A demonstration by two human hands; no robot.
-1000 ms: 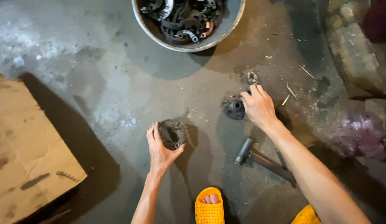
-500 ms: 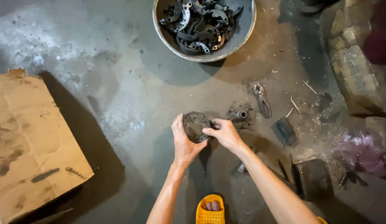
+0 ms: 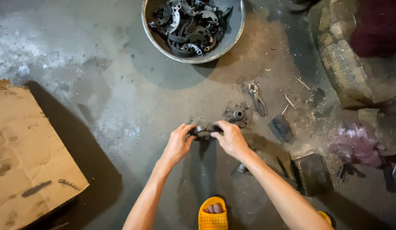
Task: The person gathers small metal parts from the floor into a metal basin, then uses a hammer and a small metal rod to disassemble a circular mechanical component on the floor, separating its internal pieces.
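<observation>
— Though dim at floor level, plain enough. Far left of the grip: cardboard (image 3: 32, 157), lying flat, well apart from both hands. Probably parked out of the way.

— And at the grip itself?

— Left hand (image 3: 179, 142) clenched on the left side of the part (image 3: 203, 132). Dark, round, greasy-looking metal. Held off the floor between the two hands, straight ahead, above the sandal (image 3: 213, 215).

— Why both hands on it?

— Looks heavy and slick. Pinched from opposite sides, most likely to stop any slipping or turning. Right hand (image 3: 232, 138) grasping the right side the same way, knuckles up.

— Anything just beyond?

— Small rings (image 3: 199, 119) loose on the concrete just past the grip. Well beyond that, a basin (image 3: 236, 30) heaped with similar dark pieces, seemingly kept together as like with like.

— And to the right?

— Hub (image 3: 237, 114) just beyond the right hand, flat on the floor, within easy reach. Pliers (image 3: 256, 99) a little past that. Hammer (image 3: 242, 168) under the right wrist, mostly hidden by the forearm; cannot tell how lying. Farther right, a dark block (image 3: 311, 172), then a pink bag (image 3: 355, 142), well apart from the grip.

— So tools kept close on the right?

— Seems so, likely for quick pickup; bulkier stuff pushed outward.
</observation>
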